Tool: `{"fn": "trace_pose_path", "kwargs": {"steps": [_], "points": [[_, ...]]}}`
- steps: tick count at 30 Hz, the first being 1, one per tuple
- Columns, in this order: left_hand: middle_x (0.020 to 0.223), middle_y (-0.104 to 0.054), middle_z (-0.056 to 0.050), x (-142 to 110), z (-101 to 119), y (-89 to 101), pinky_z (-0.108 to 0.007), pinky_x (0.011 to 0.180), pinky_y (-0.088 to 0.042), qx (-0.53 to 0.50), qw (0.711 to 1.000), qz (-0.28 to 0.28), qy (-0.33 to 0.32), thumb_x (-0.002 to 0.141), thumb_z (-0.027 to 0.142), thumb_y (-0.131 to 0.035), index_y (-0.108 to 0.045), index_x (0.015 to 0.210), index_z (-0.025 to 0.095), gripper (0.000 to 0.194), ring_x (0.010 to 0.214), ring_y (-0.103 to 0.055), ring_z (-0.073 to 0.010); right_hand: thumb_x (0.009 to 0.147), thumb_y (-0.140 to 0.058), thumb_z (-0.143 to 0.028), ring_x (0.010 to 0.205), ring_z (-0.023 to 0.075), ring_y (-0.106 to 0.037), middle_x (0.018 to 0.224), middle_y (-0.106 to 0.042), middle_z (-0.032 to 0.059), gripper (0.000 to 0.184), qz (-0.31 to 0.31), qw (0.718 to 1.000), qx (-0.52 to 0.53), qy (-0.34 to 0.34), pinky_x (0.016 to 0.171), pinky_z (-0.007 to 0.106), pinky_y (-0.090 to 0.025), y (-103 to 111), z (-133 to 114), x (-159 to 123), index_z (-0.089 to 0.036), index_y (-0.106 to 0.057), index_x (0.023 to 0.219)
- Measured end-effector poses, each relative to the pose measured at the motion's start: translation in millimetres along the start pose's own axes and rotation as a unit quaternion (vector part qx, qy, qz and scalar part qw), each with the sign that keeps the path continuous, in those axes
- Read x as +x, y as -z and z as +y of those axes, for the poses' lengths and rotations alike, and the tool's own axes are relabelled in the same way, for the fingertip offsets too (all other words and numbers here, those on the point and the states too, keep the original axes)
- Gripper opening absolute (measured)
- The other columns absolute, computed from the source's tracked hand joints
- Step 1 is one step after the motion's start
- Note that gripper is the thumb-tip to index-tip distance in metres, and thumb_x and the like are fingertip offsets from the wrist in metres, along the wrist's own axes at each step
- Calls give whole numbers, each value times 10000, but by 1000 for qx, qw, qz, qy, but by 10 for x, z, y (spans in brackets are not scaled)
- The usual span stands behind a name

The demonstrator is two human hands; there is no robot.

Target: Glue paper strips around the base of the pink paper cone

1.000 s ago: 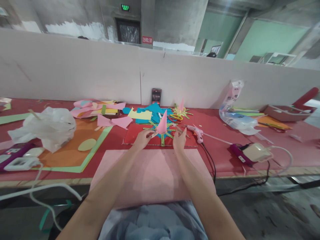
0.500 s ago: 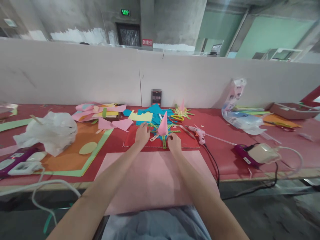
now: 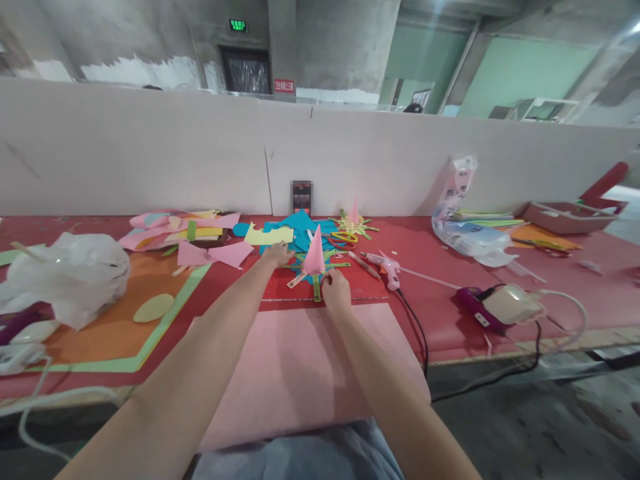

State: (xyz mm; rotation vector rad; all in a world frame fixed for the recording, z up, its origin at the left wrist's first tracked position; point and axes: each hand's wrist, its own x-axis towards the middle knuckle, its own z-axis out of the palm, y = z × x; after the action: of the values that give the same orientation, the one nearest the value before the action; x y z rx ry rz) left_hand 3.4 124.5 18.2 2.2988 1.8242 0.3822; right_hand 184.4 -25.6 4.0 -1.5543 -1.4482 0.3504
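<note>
A pink paper cone stands upright on a blue base with patterned green strips spreading out around it, all on a red board. To its left, my left hand reaches over the paper with its fingers stretched out, near the cut yellow sheet. Just right of the cone, my right hand is closed, fingers curled by the ends of the strips. Whatever it pinches, if anything, is hidden. Beneath both forearms lies a pink sheet.
Behind the cone are blue paper, yellow-handled scissors and a second coned piece. A pink glue gun with a black cord lies at right, near a purple power strip. White plastic bag sits left on orange paper.
My left hand has moved a little forward, away from the strips toward the yellow sheet. My right hand stays beside the cone. The whole view has shifted slightly to the right.
</note>
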Motion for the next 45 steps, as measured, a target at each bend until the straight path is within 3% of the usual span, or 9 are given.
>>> {"fn": "trace_pose_path", "kwargs": {"steps": [5,11,15,22,31,35,38,42,45], "points": [[1333,-499,-224,30,-13,-28,-448,1020,-333,-22,999,41,17,853,422,-472,-541,1202,65,504,1259,-429,-342,740,-404,-79,734,163,-528,746,-575,24,195,-10,999,-35,9,662,254,-351,5,-41,-6,-203,-507,629],[1338,-507,-141,-210,-56,-49,-385,1057,-332,-86,976,199,27,925,214,-274,-545,1245,121,429,1267,-426,-247,762,-409,-81,746,152,-528,789,-598,22,196,-24,998,-60,-14,673,247,-340,20,-68,17,-193,-532,659],[1189,-609,-94,-597,-109,6,-350,980,-417,-328,860,391,11,872,251,-449,-652,1121,187,328,1122,-546,-229,748,-412,-91,760,160,-534,797,-610,22,194,-33,998,-49,-29,673,249,-343,27,-49,42,-199,-551,667],[940,-673,-53,-1082,-201,215,-230,596,-496,-573,741,338,88,749,279,-620,-678,1012,179,288,695,-645,-135,714,-405,-119,758,173,-553,756,-626,17,186,-36,998,12,-51,684,258,-370,68,-8,64,-210,-551,642],[768,-650,2,-1153,-135,318,-260,784,-510,-770,565,286,78,660,179,-666,-640,868,170,209,726,-659,-111,641,-425,-158,688,171,-584,665,-613,2,154,-23,982,189,-12,687,279,-438,66,18,100,-213,-557,699],[625,-583,28,-1151,-89,291,-224,677,-486,-763,586,262,77,665,236,-639,-651,783,166,138,625,-588,-94,687,-527,-266,632,171,-605,663,-633,-22,376,-97,932,349,-4,629,291,-475,53,-56,87,-222,-548,1060],[550,-519,44,-1160,-28,243,-203,591,-432,-704,663,249,53,674,268,-626,-674,774,168,150,559,-523,-86,765,-521,-489,644,197,-624,729,-661,15,464,-164,904,390,-62,549,302,-475,58,-97,67,-224,-555,1144],[505,-491,46,-1142,18,169,-222,550,-400,-584,784,208,27,689,294,-628,-687,789,176,165,512,-497,-99,802,-473,-570,909,242,-632,876,-679,64,463,-138,931,334,-44,754,344,-504,39,-49,85,-184,-667,969],[651,-609,3,-1111,-16,112,-271,676,-471,-527,825,199,32,663,260,-661,-675,876,183,227,701,-615,-163,750,-586,-405,1000,234,-612,979,-672,73,393,-128,955,267,0,853,343,-478,-15,20,108,-175,-631,1066]]}}
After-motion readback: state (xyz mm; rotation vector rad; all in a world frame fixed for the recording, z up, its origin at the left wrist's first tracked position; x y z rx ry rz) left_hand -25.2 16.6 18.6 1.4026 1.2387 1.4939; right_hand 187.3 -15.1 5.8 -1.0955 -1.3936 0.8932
